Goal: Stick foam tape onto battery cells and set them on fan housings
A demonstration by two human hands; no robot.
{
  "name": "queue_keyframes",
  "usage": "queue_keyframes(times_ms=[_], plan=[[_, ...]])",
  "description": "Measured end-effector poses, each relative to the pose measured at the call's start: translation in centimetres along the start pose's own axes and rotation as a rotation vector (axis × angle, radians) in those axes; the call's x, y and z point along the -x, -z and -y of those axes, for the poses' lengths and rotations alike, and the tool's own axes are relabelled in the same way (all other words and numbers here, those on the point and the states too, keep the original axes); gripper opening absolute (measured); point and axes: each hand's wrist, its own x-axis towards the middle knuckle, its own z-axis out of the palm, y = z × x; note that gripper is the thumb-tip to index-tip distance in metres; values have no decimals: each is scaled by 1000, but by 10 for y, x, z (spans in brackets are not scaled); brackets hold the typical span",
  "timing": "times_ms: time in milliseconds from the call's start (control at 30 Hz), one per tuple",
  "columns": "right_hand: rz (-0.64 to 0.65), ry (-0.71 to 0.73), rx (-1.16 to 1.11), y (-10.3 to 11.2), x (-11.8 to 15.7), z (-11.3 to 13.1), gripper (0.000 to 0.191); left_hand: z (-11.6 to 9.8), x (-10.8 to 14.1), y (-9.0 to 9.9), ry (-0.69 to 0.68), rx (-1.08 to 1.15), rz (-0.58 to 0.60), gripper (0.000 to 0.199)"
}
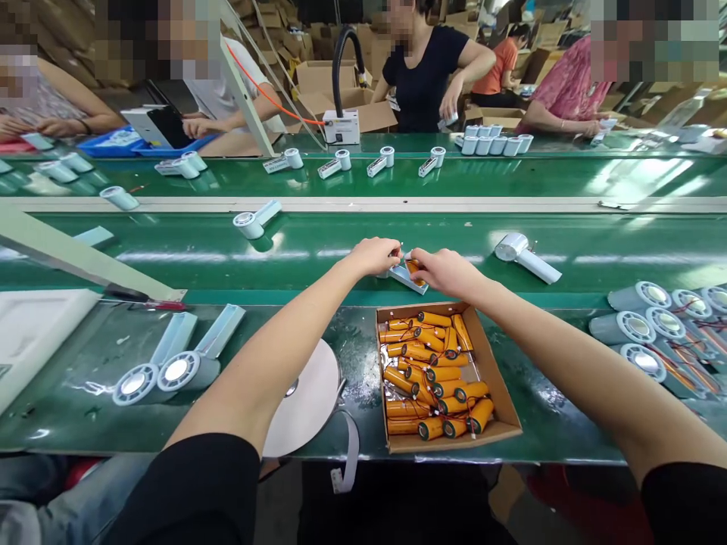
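Observation:
Both my hands meet over a light blue housing at the near edge of the green belt. My left hand has its fingers pinched at the housing's left end; what is between them is too small to make out. My right hand holds an orange battery at the housing's open part. Just below, a cardboard box holds several orange batteries with thin wires. A white roll of tape lies flat left of the box, partly under my left forearm.
Two blue fan units lie at left, near a white foam tray. Several grey-blue units with wires are at right. Single units sit on the belt. A slanted metal post stands left. People work across the belt.

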Motion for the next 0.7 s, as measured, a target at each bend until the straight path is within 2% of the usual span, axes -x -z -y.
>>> queue_keyframes(times_ms=[300,367,433,500,533,600,700], plan=[[150,40,127,-4,-15,11,41,-15,-8,-6,70,89,-80,21],[185,41,151,-3,-18,13,39,-23,-6,-4,95,110,-107,21],[208,39,170,-2,-21,13,38,-31,8,-1,102,131,-148,24],[222,43,178,0,-22,11,39,-36,38,2,80,143,-205,29],[225,49,177,0,-22,9,38,-37,62,1,58,147,-234,31],[222,66,165,-2,-21,4,34,-33,123,-7,10,165,-277,29],[186,58,123,-9,-17,-5,34,-14,235,-37,-8,264,-339,24]])
